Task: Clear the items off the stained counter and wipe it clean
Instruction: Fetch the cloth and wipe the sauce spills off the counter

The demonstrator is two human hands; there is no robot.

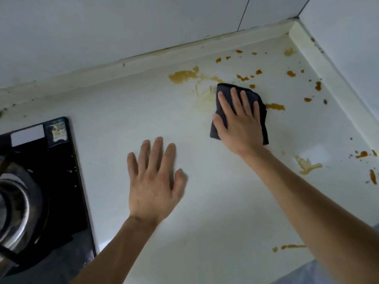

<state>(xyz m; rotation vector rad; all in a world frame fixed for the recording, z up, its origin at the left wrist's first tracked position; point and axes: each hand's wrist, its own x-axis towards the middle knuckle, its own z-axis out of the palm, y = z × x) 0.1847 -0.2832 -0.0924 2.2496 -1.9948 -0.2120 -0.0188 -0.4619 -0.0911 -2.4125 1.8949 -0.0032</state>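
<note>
I am looking at a white counter [205, 212] running into a corner under tiled walls. A folded dark cloth [227, 93] is lying flat on it toward the back, with my right hand [239, 121] pressing down on top, fingers spread. My left hand [154, 181] is resting palm-down on a bare stretch nearer the front. Orange-brown stains [183, 75] are lying scattered beside the cloth, toward the corner and along the right side. A black glass stove [59, 181] is sitting at the counter's left end.
</note>
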